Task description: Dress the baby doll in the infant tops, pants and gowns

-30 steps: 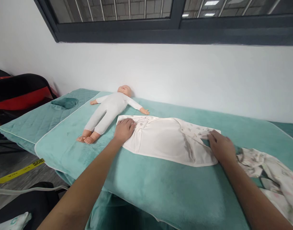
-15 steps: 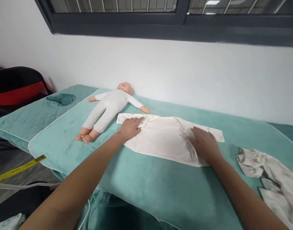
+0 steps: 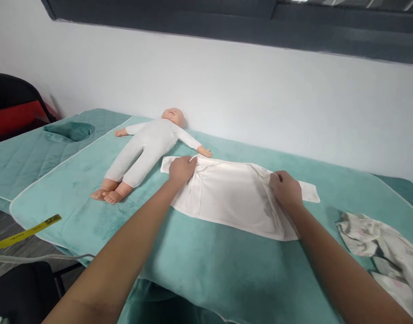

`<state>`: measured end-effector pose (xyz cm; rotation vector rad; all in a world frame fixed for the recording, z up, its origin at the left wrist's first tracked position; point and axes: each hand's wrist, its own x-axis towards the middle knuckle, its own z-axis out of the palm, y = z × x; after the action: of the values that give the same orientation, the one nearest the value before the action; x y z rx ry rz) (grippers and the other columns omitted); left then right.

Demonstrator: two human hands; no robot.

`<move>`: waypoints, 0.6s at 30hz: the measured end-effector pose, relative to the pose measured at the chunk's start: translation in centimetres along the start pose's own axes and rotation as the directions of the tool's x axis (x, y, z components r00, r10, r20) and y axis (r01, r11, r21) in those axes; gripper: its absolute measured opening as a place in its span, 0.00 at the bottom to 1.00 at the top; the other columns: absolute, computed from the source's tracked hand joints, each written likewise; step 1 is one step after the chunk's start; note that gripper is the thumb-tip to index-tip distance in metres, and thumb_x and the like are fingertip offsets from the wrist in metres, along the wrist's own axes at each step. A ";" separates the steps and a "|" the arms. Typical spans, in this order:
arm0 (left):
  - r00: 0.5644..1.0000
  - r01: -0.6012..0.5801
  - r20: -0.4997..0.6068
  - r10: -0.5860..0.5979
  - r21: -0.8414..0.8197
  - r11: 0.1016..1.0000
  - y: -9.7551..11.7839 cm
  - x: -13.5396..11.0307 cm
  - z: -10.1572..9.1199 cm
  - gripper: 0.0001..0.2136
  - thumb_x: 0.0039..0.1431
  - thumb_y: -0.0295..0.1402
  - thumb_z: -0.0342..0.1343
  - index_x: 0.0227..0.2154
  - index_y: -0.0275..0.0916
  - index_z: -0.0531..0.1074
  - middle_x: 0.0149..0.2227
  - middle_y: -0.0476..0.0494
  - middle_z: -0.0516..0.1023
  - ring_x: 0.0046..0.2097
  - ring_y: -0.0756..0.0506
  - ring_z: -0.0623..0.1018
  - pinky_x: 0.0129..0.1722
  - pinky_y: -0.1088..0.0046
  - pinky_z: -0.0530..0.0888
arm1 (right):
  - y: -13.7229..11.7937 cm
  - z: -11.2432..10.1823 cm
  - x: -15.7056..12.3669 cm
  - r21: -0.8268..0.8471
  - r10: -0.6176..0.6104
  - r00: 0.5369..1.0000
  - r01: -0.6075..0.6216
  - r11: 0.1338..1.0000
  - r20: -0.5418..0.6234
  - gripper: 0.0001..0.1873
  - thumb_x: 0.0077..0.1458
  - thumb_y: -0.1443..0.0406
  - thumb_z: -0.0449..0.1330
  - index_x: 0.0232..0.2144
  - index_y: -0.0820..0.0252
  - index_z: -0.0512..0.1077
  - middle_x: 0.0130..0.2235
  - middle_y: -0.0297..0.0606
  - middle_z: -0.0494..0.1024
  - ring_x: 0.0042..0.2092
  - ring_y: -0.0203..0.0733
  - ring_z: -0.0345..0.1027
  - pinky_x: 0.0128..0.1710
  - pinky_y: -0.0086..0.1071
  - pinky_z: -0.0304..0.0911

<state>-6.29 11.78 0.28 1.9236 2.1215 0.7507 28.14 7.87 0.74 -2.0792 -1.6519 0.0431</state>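
Note:
A small white long-sleeved baby top [image 3: 231, 193] lies spread on the green bed cover, its inner side showing. My left hand [image 3: 182, 170] is closed on its upper left part, near the shoulder, where the cloth bunches. On the upper right part, my right hand [image 3: 286, 191] pinches the fabric close to the sleeve. A sleeve end sticks out beyond each hand. Just left of the top, a baby doll [image 3: 149, 146] in a white body suit lies on its back, with one of its hands close to the top's upper edge.
Patterned baby clothes [image 3: 378, 243] lie crumpled at the right. The green cover [image 3: 226, 265] spans the bed, with a face hole [image 3: 69, 131] at its far left. A white wall [image 3: 226, 90] stands behind. A yellow tag [image 3: 27, 234] on a cable and a chair [image 3: 17, 108] are at the left.
Both hands went from lying flat with fingers stretched on the top to gripping it. The cloth is now gathered at both shoulders. The view has tilted down slightly.

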 end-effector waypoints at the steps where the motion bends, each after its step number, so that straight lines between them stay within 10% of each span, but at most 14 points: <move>1: 1.000 0.009 0.002 -0.009 -0.004 1.000 0.0 0.4 0.0 0.19 0.63 0.44 0.44 0.25 0.41 0.73 0.28 0.41 0.79 0.34 0.42 0.77 0.30 0.69 0.63 | 0.3 0.1 0.5 0.033 0.032 0.999 -0.032 0.999 -0.012 0.18 0.59 0.56 0.48 0.39 0.58 0.75 0.36 0.44 0.79 0.34 0.46 0.68 0.32 0.34 0.56; 10: 0.998 0.022 -0.052 -0.020 0.028 0.999 0.3 0.3 1.4 0.13 0.64 0.40 0.45 0.38 0.41 0.72 0.36 0.37 0.80 0.40 0.37 0.78 0.35 0.65 0.66 | 2.1 1.2 2.3 0.003 0.167 0.979 -0.168 0.986 -0.119 0.17 0.57 0.58 0.51 0.40 0.58 0.75 0.40 0.46 0.78 0.39 0.50 0.69 0.39 0.40 0.62; 18: 0.963 -0.209 -0.162 0.214 0.049 0.977 0.3 0.0 1.4 0.15 0.59 0.23 0.46 0.47 0.41 0.70 0.48 0.40 0.77 0.48 0.38 0.75 0.41 0.63 0.69 | -1.9 1.1 -0.1 -0.094 -0.407 0.897 0.396 0.913 -0.170 0.19 0.61 0.62 0.48 0.49 0.61 0.71 0.54 0.48 0.73 0.56 0.53 0.63 0.56 0.46 0.58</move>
<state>-5.35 12.13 -0.76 2.2014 2.0495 0.9558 26.07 8.42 0.50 -1.6790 -1.9454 -0.3295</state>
